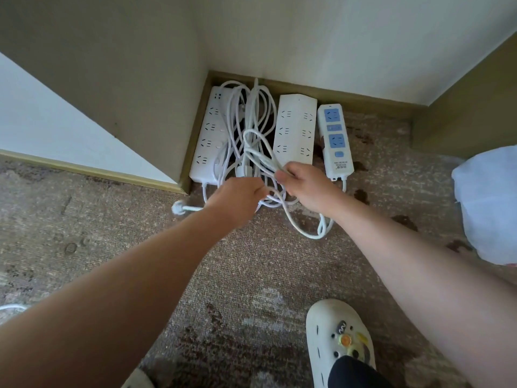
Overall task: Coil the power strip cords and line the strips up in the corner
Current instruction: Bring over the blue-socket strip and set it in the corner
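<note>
While left hand (237,196) and right hand (305,186) pinch white cords (253,130), three power strips (295,130) side by side.

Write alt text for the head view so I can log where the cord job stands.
Both hands, left hand and right hand, grip a tangle of white cords over patterned carpet. Three power strips lie side by side in the wall corner: two white strips and a smaller blue-socket strip. A loose plug lies left.

both hands (237,196) (305,186) grip white cords (253,127) beside three strips (295,130).
</note>
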